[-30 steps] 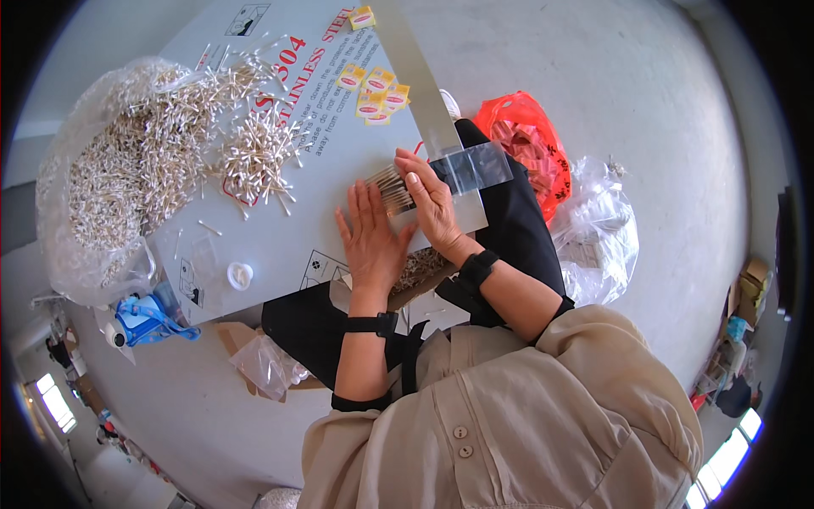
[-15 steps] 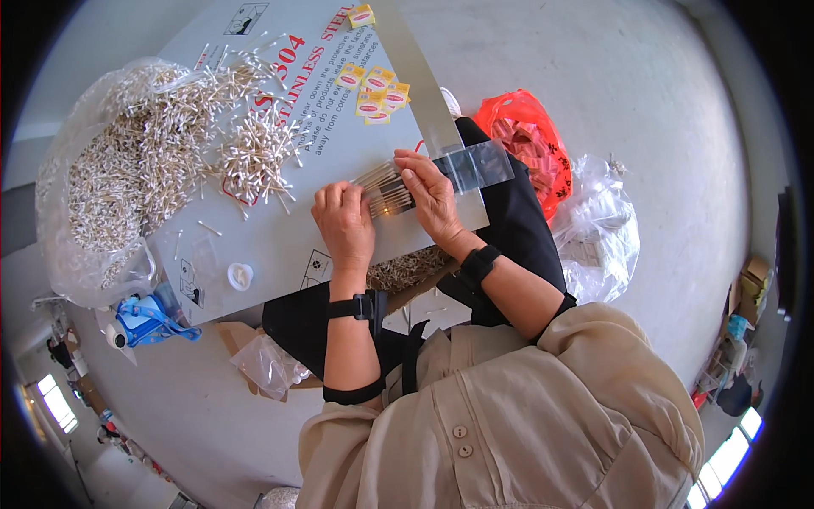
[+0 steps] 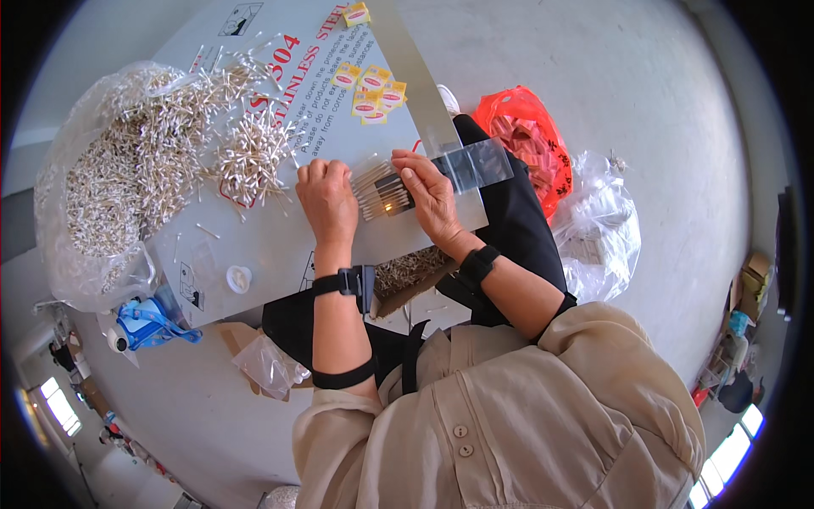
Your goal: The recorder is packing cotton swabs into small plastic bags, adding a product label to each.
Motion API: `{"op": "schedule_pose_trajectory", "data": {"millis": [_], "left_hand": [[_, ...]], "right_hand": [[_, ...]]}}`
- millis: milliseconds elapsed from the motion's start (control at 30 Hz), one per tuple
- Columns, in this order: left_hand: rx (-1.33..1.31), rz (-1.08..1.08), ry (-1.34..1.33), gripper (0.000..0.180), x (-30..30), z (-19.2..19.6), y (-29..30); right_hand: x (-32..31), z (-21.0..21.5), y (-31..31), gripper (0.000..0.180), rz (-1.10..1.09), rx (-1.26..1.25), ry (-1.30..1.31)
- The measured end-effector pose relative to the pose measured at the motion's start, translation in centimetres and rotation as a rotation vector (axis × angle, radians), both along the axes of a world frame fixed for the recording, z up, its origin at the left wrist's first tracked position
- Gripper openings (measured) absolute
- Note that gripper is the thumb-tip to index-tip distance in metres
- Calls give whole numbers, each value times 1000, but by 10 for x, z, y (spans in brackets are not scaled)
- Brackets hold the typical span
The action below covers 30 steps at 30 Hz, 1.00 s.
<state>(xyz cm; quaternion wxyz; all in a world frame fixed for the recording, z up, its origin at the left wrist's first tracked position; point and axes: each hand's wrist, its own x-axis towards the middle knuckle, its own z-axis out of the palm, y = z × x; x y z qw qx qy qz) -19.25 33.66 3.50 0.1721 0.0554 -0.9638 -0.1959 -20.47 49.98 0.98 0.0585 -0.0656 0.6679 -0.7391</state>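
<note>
Both hands work at the tabletop (image 3: 280, 246) edge: we keep the left hand (image 3: 326, 199) curled shut against the cotton swab bundle (image 3: 381, 191), squaring its ends, while right-hand fingers (image 3: 420, 182) press flat on it beside the clear sleeve (image 3: 475, 163).

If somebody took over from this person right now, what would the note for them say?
Left hand: curled, knuckles up, resting at the outer ends of a small bundle of cotton swabs on the white board.
Right hand: flat on the bundle's other end, at the mouth of a clear plastic sleeve.
Done: bundle gathered, its ends apparently just inside the sleeve.
Left: most of the bundle is outside; a loose swab pile and a big bag of swabs lie at the left.
</note>
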Motion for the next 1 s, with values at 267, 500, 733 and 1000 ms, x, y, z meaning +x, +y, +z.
{"op": "schedule_pose_trajectory", "data": {"millis": [267,500,733,1000], "left_hand": [[-21,-114,-124,9,9,2,8],[657,69,99,36,28,-22,21],[1053,118,220,51,26,-32,43],[1052,77,185,51,34,-26,33]], "right_hand": [[4,0,2,24,-34,-4,-4],[2,5,-9,28,9,9,59],[1,0,-22,28,-2,0,83],[0,0,-14,28,-18,-31,20]]}}
